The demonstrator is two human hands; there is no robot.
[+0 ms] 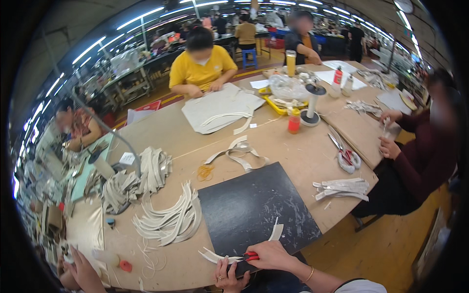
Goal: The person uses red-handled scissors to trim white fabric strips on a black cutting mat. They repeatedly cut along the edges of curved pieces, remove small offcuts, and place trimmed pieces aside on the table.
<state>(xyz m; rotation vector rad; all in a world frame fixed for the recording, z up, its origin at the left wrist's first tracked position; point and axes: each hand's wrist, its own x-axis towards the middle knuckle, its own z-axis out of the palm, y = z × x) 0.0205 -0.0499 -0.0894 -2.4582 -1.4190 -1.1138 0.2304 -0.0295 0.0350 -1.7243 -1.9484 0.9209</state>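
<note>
My right hand [271, 255] is closed on a red-handled cutting tool [250, 256] at the near edge of a black mat [254, 205]. The tool's tip meets a thin curved white strip [215, 257] that lies across the mat's near corner. My left hand [228, 278] sits just below that strip with its fingertips against it. A second short white strip [276, 231] lies on the mat just above my right hand.
A fan of curved white strips [171, 222] and more stacks [154, 168] lie to the left of the mat. Scissors [344, 154], a thread spool [312, 105] and a yellow tray [278, 105] stand farther off. Co-workers sit around the table; another person's hand [83, 271] is at lower left.
</note>
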